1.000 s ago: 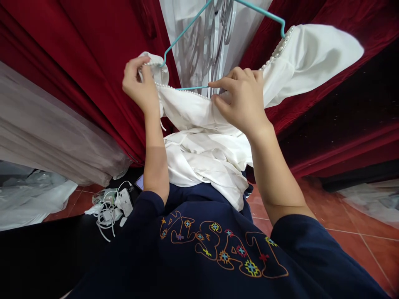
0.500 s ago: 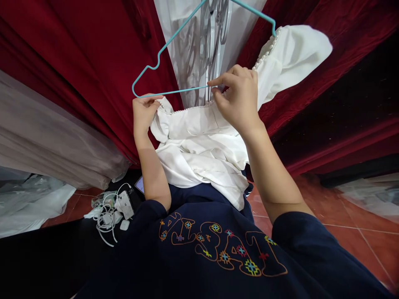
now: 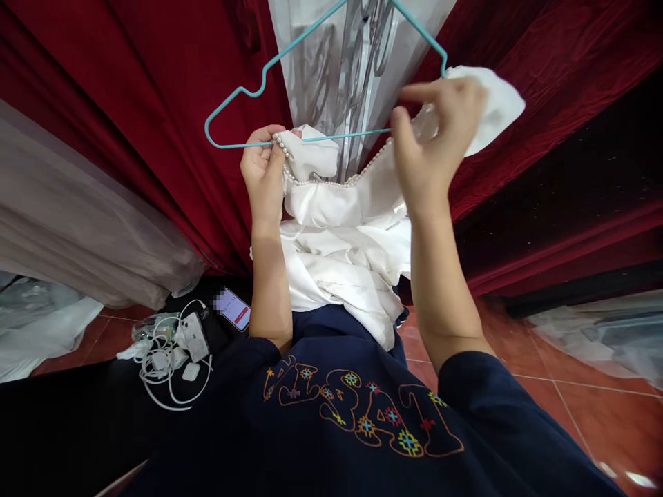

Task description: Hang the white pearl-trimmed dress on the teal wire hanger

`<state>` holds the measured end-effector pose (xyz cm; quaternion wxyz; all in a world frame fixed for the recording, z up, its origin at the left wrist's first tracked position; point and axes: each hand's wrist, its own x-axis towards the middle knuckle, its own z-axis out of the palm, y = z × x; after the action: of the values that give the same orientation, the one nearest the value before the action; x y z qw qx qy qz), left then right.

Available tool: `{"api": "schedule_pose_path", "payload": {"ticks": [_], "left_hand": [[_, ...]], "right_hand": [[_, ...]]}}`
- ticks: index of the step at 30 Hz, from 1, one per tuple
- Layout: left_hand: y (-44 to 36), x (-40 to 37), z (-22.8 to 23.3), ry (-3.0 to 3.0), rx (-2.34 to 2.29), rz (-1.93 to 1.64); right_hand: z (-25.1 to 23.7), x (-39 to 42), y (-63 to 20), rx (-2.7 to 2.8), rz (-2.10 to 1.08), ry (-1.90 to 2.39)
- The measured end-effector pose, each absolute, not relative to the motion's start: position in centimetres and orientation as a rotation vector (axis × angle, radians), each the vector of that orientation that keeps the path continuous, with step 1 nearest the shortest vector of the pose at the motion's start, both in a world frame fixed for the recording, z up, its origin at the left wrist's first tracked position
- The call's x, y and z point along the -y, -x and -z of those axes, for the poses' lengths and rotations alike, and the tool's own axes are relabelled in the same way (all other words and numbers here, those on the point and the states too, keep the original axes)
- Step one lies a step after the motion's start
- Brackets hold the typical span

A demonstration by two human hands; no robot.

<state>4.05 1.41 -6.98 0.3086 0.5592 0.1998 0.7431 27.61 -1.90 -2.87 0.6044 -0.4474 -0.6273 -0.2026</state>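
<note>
A white dress [image 3: 347, 207] with a pearl-trimmed neckline lies over my lap, its upper part raised toward a light-blue hanger [image 3: 300, 48]. The left sleeve, with its pearl edge, is pinched in my left hand [image 3: 264, 166] by the hanger's bottom bar, and part of the sleeve is folded behind the bar. My right hand [image 3: 438, 131] is in front of the hanger's right end, slightly blurred. Its thumb and forefinger are apart with nothing visible between them. Behind it, the other puffed sleeve [image 3: 500, 110] hangs at the hanger's right shoulder.
Dark red drapes [image 3: 207, 69] hang on both sides, with grey-white tulle [image 3: 77, 200] at left. To my left, a black surface bears a lit phone [image 3: 233, 308], a white power strip [image 3: 195, 337] and tangled white cables [image 3: 155, 369]. The floor [image 3: 559, 393] is red tile.
My left hand has moved right and up, bringing the sleeve over to the hanger bar. My right hand has let go of the bar and moved to the right and up.
</note>
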Motion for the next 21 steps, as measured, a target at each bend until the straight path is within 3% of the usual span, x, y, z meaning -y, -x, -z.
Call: {"api": "schedule_pose_path", "payload": {"ticks": [2,6,14,21], "left_hand": [[-3.8,-1.5,6.7,-1.475,-0.546,-1.993],[-3.4,-1.0,6.1,-1.506,-0.573,-2.008],[-3.7,-0.8,6.1,-1.438,-0.548,-1.972],[-3.5,-1.0,6.2,-1.452,-0.588,-1.959]], "right_hand": [[2.3,0.1,-29.4,1.289,0.538,1.082],[0.9,-2.6,-31.9,1.321,0.35,1.244],[-1.2,-1.5,-34.0,1.275,0.062,0.9],[-1.0,-3.6,-34.7,1.09,0.183,1.03]]}}
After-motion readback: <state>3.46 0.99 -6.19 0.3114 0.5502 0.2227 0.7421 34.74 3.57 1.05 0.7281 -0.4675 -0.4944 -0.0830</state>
